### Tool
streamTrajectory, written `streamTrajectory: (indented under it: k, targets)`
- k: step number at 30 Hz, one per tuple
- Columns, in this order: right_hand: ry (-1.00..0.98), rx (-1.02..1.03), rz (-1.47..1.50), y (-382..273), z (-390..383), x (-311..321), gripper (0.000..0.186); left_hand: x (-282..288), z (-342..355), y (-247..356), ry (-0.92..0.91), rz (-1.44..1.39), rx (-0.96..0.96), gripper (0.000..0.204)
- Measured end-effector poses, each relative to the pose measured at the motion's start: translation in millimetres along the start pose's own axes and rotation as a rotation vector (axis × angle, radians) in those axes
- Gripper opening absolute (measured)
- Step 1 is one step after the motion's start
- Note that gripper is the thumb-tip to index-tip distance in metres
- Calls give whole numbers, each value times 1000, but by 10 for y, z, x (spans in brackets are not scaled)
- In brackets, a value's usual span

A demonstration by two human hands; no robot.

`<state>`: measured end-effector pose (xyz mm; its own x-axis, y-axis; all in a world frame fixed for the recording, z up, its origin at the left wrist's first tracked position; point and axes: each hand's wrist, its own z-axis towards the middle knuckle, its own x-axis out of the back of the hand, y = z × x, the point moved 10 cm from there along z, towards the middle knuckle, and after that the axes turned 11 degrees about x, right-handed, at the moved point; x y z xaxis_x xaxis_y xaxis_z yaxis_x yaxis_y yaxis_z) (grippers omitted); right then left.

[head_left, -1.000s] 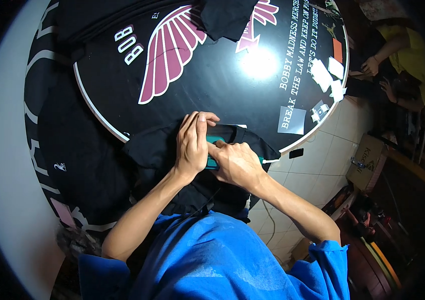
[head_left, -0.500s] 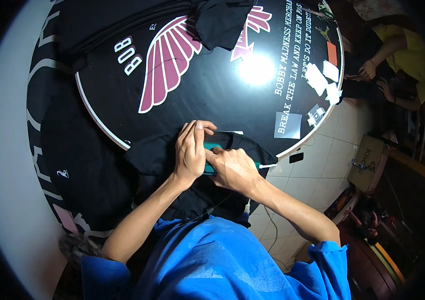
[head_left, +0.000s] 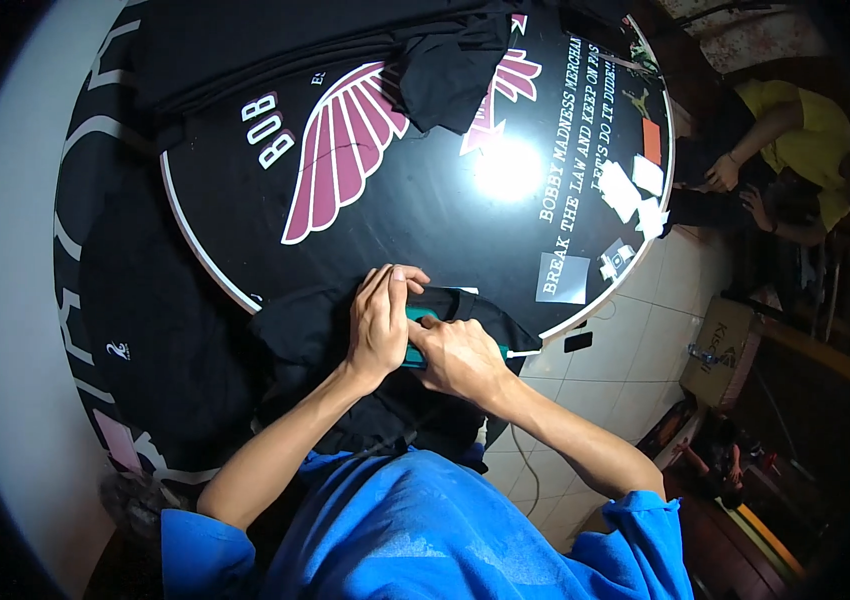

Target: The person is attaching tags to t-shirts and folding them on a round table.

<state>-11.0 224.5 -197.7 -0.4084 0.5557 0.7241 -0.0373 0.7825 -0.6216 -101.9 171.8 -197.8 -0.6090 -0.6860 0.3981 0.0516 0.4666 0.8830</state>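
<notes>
A black garment (head_left: 295, 335) lies bunched at the near edge of a round black table (head_left: 395, 235). On it rests a teal hand-held device (head_left: 413, 357), perhaps a small iron, with a white cord end (head_left: 523, 353) at its right. My right hand (head_left: 460, 358) is closed over the device, its fingers curled and partly hiding it. Just to the left, my left hand (head_left: 377, 330) is stretched out with its fingers long and close together, beside the device and over the garment. A pale strip (head_left: 465, 290) shows at the garment's far edge.
Folded black garments (head_left: 295, 75) are piled at the far left, with a loose black cloth (head_left: 435, 85) nearby. White paper pieces (head_left: 620, 190) and a clear sheet (head_left: 561, 278) lie on the right. Beyond sits a person in yellow (head_left: 805, 140); a cardboard box (head_left: 720, 350) stands on the floor.
The view has shifted slightly, so the table appears a little lower. Both hands keep their places at the teal device and garment.
</notes>
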Motion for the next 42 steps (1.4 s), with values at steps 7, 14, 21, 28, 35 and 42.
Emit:
streamTrajectory:
  k: [7, 14, 21, 28, 35, 42]
  targets:
    - [23, 2, 5, 12, -21, -22, 54, 4, -6, 44, 4, -11, -38, 44]
    - [-17, -53, 28, -17, -15, 15, 41, -15, -36, -2, -18, 10, -26, 49]
    - [17, -4, 4, -22, -5, 25, 50, -27, -5, -25, -30, 38, -13, 49]
    - [26, 10, 0, -22, -16, 1, 55, -39, 1, -17, -16, -10, -20, 44]
    - [52, 20, 13, -18, -10, 33, 53, -32, 3, -44, -21, 5, -2, 50]
    - [62, 16, 28, -6, -20, 12, 48, -49, 3, -33, -38, 7, -12, 50]
